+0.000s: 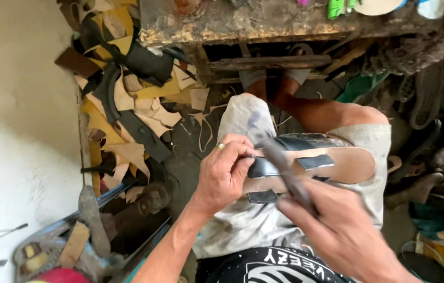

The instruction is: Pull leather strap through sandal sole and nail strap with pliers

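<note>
A tan leather sandal sole [355, 163] with dark straps lies across my lap on pale shorts [243, 120]. My left hand [224, 170], a ring on one finger, pinches the dark strap [264, 167] at the sole's near end. My right hand [345, 230] grips a dark, slim tool [285, 170] whose blurred tip rests over the straps. A second dark strap [315, 162] crosses the sole's middle.
A heap of tan, yellow and black leather scraps [128, 105] lies on the floor at left. A worn wooden workbench [285, 23] stands ahead, above my legs. Shoe soles and tools [88, 220] lie at lower left, with dark clutter at right.
</note>
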